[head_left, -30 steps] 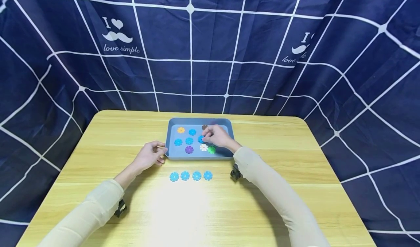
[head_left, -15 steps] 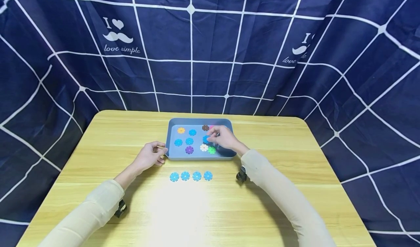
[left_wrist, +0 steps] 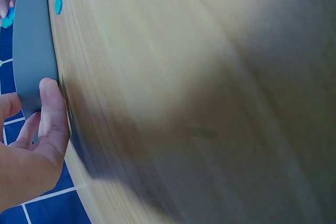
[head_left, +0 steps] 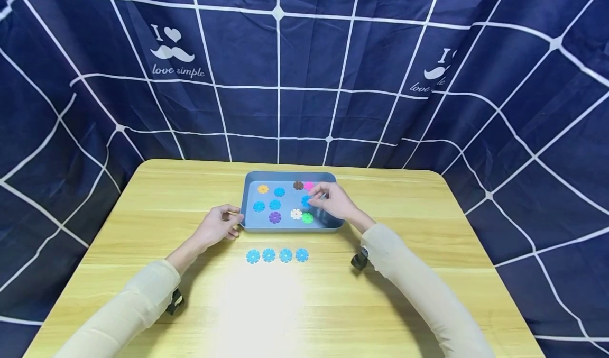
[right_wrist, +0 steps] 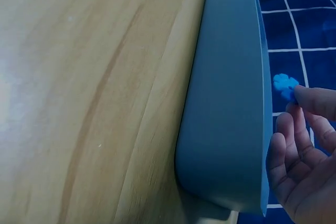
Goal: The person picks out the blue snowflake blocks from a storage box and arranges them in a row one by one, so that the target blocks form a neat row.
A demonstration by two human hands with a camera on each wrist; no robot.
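A grey-blue tray (head_left: pixel 290 229) lies on the table, holding flat, notched snowflake discs. My right hand (head_left: pixel 334 202) is over the tray's right half. Between thumb and fingertips it pinches a blue snowflake disc (right_wrist: pixel 285 84), which shows above the rim in the right wrist view. My left hand (head_left: pixel 218 226) grips the tray's near left corner, thumb at the rim and fingers along the outer wall (left_wrist: pixel 34 40). In the tray are an orange disc (head_left: pixel 263 189), a purple disc (head_left: pixel 275 217), a white disc (head_left: pixel 296 214), a green disc (head_left: pixel 307 218), a brown disc (head_left: pixel 298 185) and several blue ones.
Several blue discs (head_left: pixel 268 255) lie in a row on the wooden table (head_left: pixel 404 210), in front of the tray. A pink disc (head_left: pixel 309 185) sits near the tray's back right. Behind the table hangs a dark blue curtain (head_left: pixel 304 109) with white lines.
My right hand has moved rightward over the tray with the blue disc pinched in it, uncovering the brown and pink discs. The left hand and the tray have stayed in place.
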